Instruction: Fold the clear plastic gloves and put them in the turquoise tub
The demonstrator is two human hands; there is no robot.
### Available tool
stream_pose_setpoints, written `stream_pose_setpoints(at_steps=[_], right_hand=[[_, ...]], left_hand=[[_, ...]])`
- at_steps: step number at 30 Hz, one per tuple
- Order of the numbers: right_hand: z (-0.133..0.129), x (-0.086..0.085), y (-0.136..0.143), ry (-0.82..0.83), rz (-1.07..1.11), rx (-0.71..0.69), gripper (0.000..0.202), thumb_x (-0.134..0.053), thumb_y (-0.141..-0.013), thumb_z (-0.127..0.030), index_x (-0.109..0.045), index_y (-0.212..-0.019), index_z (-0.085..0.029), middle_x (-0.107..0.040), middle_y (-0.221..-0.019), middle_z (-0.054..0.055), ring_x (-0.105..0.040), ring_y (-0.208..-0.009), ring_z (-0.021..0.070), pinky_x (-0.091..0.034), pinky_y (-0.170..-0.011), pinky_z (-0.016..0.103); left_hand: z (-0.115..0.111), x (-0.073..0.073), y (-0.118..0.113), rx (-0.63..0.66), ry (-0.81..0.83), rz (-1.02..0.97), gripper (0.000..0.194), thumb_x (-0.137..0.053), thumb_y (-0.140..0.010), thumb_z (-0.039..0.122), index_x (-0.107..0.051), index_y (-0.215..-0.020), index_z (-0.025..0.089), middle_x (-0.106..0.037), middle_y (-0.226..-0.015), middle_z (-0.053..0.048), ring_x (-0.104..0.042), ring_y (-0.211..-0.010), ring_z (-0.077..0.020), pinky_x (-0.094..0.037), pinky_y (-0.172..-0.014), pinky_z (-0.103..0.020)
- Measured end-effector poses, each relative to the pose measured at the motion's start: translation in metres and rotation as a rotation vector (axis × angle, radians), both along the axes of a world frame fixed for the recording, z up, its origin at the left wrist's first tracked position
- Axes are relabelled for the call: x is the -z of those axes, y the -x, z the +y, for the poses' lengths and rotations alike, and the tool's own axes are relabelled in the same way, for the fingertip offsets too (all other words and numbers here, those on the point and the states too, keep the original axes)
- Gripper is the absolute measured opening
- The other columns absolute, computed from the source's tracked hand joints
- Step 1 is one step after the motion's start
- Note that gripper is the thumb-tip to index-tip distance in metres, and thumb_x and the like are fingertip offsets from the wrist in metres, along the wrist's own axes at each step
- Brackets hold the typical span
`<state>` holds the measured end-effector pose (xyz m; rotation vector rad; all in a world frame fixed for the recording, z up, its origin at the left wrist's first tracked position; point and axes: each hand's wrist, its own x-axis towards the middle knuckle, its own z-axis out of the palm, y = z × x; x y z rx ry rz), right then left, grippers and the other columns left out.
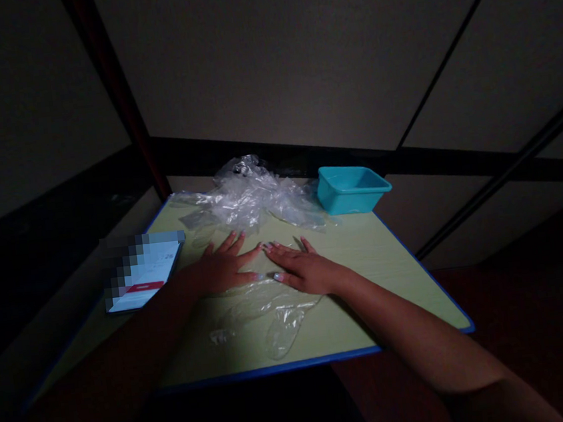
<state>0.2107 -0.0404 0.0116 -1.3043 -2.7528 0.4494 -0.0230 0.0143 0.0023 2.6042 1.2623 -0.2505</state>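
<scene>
My left hand [222, 269] lies palm down with its fingers spread, pressing on a clear plastic glove [251, 306] on the table. Close beside it, my right hand [305, 267] rests flat on the same thin film, fingers stretched out and pointing left. The fingertips of both hands nearly meet. A rounded, finger-like lobe of the glove stretches toward the table's front edge; the part beneath my palms is hidden. Just beyond my hands is a crumpled heap of clear plastic [250, 197], seemingly more of the same thin gloves.
A turquoise plastic basin [351, 200] stands at the table's back right corner. On the left lies a tablet or phone [150, 272] with a lit screen, partly blurred out. The pale table [369, 275] has a blue edge. Behind it rises a panelled wall [265, 58].
</scene>
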Motion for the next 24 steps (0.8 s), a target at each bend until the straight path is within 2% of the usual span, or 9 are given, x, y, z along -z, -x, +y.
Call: stream_pose_setpoints(at_steps=[4,8,13,17,24], right_hand=[[0.001,0.0,-0.005,-0.002,-0.028,0.065,0.059,-0.031,-0.097,-0.043,-0.014,-0.15,-0.023,-0.02,-0.154,0.01,-0.02,-0.142,0.0227,-0.001,-0.109,0.062],[0.001,-0.001,-0.01,-0.019,-0.068,0.093,0.061,-0.031,-0.097,-0.045,-0.012,-0.15,-0.022,-0.018,-0.154,0.01,-0.019,-0.142,0.0228,-0.004,-0.11,0.061],[0.001,-0.001,-0.011,-0.022,-0.132,0.117,0.067,-0.033,-0.095,-0.047,-0.009,-0.151,-0.02,-0.015,-0.154,0.012,-0.016,-0.142,0.0253,-0.006,-0.11,0.061],[0.0,-0.002,-0.012,-0.016,-0.156,0.149,0.067,-0.032,-0.095,-0.048,-0.009,-0.151,-0.019,-0.014,-0.155,0.01,-0.014,-0.143,0.0262,-0.006,-0.11,0.062],[-0.002,-0.009,-0.019,0.014,-0.189,0.22,0.068,-0.031,-0.094,-0.051,-0.01,-0.151,-0.019,-0.012,-0.155,0.01,-0.013,-0.143,0.0274,-0.006,-0.109,0.063]], left_hand=[[-0.002,-0.006,-0.003,-0.009,0.007,0.024,0.071,-0.043,-0.088,0.061,-0.013,-0.147,0.036,0.003,-0.156,-0.013,0.007,-0.142,-0.0361,-0.011,-0.104,-0.066],[-0.004,-0.008,-0.003,-0.013,0.004,0.027,0.072,-0.045,-0.087,0.06,-0.014,-0.148,0.035,0.001,-0.156,-0.012,0.005,-0.142,-0.0359,-0.01,-0.106,-0.065],[-0.005,-0.007,-0.006,-0.022,-0.158,-0.055,0.061,-0.039,-0.094,0.049,-0.021,-0.148,0.027,-0.007,-0.156,-0.013,-0.002,-0.144,-0.0296,-0.013,-0.108,-0.06],[-0.006,-0.009,-0.01,-0.019,-0.247,-0.124,0.052,-0.034,-0.097,0.04,-0.026,-0.147,0.029,-0.012,-0.157,-0.01,-0.004,-0.144,-0.0278,-0.015,-0.108,-0.06],[-0.005,-0.001,-0.008,0.003,-0.15,-0.092,0.05,-0.041,-0.094,0.042,-0.033,-0.143,0.036,-0.011,-0.156,-0.012,-0.002,-0.143,-0.0337,-0.014,-0.103,-0.066]])
